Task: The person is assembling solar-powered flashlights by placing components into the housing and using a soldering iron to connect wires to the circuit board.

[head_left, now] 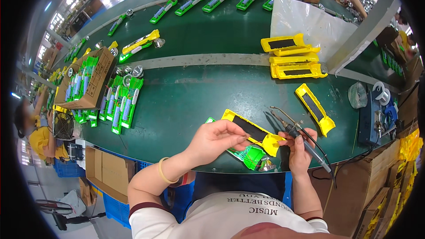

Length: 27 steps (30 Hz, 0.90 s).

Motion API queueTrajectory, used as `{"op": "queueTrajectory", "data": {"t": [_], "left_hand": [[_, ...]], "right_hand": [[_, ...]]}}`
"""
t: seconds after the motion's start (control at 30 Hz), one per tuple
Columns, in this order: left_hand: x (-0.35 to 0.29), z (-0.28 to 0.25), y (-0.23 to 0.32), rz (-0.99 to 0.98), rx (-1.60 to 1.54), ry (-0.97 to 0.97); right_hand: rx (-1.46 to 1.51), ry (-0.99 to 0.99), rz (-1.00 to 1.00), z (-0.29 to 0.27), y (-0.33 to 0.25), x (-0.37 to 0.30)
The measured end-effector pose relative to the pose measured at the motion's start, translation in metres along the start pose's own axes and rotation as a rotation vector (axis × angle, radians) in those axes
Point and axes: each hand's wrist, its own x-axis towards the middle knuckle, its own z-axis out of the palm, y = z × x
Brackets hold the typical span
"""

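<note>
My right hand (302, 148) is closed round a soldering iron (305, 141), its tip pointing up and away to the left, with a thin curved tube alongside. The fingertips of my left hand (219, 139) are pinched together on a thin wire, only partly visible. Between the hands lies a yellow shell half (271, 143) with a black strip inside, close to my right fingers. Under it a green shell half (251, 156) shows, partly hidden by my left hand and the yellow shell. A round silver reflector (266, 164) sits at its near end, by the table edge.
More yellow shells (296, 70) lie ahead right, and one (315, 108) right of the iron. Green battery units (128, 102) lie at left beside a filled cardboard box (90, 79). Several green units (190, 5) line the far belt. A blue box (369, 119) and solder spool (380, 92) stand right.
</note>
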Motion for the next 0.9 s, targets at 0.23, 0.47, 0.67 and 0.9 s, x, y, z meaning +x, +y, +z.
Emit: {"op": "queueTrajectory", "data": {"t": [0.23, 0.47, 0.67, 0.9], "left_hand": [[0.019, -0.025, 0.000, 0.618, 1.089, 0.099], [0.030, -0.031, -0.003, 0.484, 1.386, -0.012], [0.027, -0.032, -0.005, 0.541, 1.287, 0.014], [0.041, -0.036, 0.003, 0.493, 1.226, -0.125]], "right_hand": [[0.017, 0.005, 0.039, 0.001, -0.002, 0.006], [0.013, 0.020, 0.042, 0.001, -0.002, 0.007], [-0.084, 0.093, -0.112, 0.006, -0.002, 0.006], [-0.026, -0.011, -0.003, 0.027, -0.007, 0.000]]}}
